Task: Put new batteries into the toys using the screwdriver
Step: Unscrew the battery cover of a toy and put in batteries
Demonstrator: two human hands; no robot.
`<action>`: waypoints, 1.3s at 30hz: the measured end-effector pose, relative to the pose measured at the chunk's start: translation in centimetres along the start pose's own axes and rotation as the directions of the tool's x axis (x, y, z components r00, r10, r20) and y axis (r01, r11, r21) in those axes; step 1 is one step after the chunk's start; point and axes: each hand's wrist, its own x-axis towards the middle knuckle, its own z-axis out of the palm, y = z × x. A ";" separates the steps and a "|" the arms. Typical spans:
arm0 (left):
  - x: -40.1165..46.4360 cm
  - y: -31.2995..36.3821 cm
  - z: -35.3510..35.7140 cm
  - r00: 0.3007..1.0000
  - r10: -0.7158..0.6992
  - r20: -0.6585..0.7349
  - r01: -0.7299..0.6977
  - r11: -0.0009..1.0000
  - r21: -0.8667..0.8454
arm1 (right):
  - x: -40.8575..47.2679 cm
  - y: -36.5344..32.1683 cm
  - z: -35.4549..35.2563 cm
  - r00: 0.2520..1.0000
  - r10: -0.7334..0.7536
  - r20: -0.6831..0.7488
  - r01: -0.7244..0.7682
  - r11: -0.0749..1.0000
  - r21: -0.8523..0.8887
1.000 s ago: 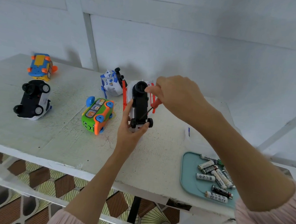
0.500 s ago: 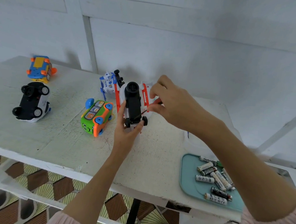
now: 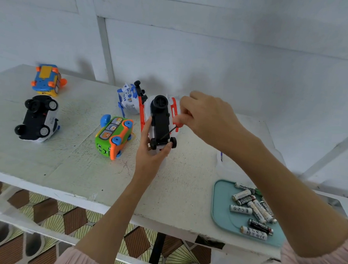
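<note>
A white and red toy vehicle (image 3: 161, 118) lies upside down at the table's middle, its black underside facing up. My left hand (image 3: 150, 148) grips its near end, fingers curled beside the small black wheels. My right hand (image 3: 207, 115) pinches the red handle of a screwdriver (image 3: 171, 130); the thin black shaft slants down-left onto the underside near the wheels. A teal tray (image 3: 221, 208) at the right front holds several loose batteries (image 3: 252, 210).
Other toys lie on the white table (image 3: 55, 165): a green and orange bus (image 3: 112, 137), a white and blue toy (image 3: 128, 98), a black and white car (image 3: 37, 119) on its back, and a blue and yellow toy (image 3: 47, 80). A white wall stands behind.
The toy and both hands sit slightly lower and closer to the table than a second ago. The screwdriver stays on the underside, my right fingers shifting on its handle.
</note>
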 end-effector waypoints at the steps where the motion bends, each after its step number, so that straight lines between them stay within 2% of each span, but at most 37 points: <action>1: 0.0 -0.1 0.0 1.000 -0.001 -0.001 0.001 1.000 0.006 | 0.1 0.2 0.0 0.999 0.035 0.012 -0.034 0.997 -0.066; 2: 0.0 -0.2 -0.1 1.000 -0.005 -0.001 0.005 1.000 0.008 | 0.0 0.3 0.0 0.999 0.037 0.012 -0.036 0.999 -0.036; 3: 0.0 -0.3 -0.1 1.000 -0.007 0.002 0.007 1.000 0.007 | -0.1 0.4 0.1 1.000 0.006 0.004 -0.006 0.998 0.066; 5: 0.1 -0.3 -0.2 1.000 -0.005 0.007 0.005 1.000 0.005 | -0.2 0.4 0.2 0.994 -0.103 -0.029 0.107 0.972 0.210; 7: 0.1 -0.2 -0.1 1.000 -0.008 0.009 0.008 1.000 0.004 | -0.3 0.4 0.3 0.992 -0.123 -0.042 0.129 0.972 0.195; 11: -0.1 0.2 0.0 1.000 -0.009 0.013 0.009 1.000 -0.024 | -0.1 0.9 0.3 0.999 0.038 0.010 -0.039 0.999 0.010; 15: -0.2 0.2 -0.2 1.000 -0.018 0.012 0.019 0.999 -0.042 | -0.4 1.5 0.7 0.998 -0.052 -0.037 0.059 0.975 0.215; 17: -0.1 0.1 -0.3 1.000 -0.017 0.002 0.017 0.999 -0.045 | -0.4 1.8 0.7 1.000 0.003 0.020 -0.006 0.987 0.161; 19: -0.1 0.1 -0.3 0.999 -0.022 -0.027 0.021 0.999 -0.047 | -0.5 2.3 0.8 0.992 0.055 0.111 -0.059 0.998 0.029; 21: 0.0 0.1 -0.4 0.999 -0.018 -0.038 0.015 0.998 -0.054 | -0.8 2.7 1.1 0.977 0.046 0.206 -0.033 0.997 -0.068; 23: 0.0 0.2 -0.4 1.000 -0.007 -0.026 0.006 0.999 -0.047 | -1.3 3.0 1.5 0.961 0.052 0.271 -0.032 0.996 -0.079; 25: 0.1 0.2 -0.4 1.000 -0.005 -0.004 0.005 0.999 -0.041 | -2.0 3.6 1.6 0.964 0.074 0.255 -0.077 0.997 0.002; 27: 0.1 0.1 -0.3 1.000 -0.007 0.010 0.007 0.999 -0.039 | -2.8 4.6 1.8 0.977 0.094 0.193 -0.135 0.968 0.212; 29: 0.2 0.0 -0.4 1.000 -0.012 0.008 0.012 0.999 -0.044 | -4.0 5.7 2.1 0.977 0.114 0.182 -0.190 0.852 0.488; 30: 0.2 -0.1 -0.4 1.000 -0.011 0.006 0.011 0.999 -0.043 | -4.6 6.1 2.4 0.972 0.116 0.204 -0.214 0.796 0.567; 32: 0.3 -0.2 -0.5 1.000 -0.007 0.006 0.007 0.999 -0.041 | -5.7 6.9 3.2 0.957 0.098 0.273 -0.249 0.761 0.599; 39: 0.1 0.4 -0.4 0.999 0.014 0.038 -0.013 1.000 -0.026 | -7.6 5.7 7.8 0.901 -0.018 0.433 -0.224 0.836 0.501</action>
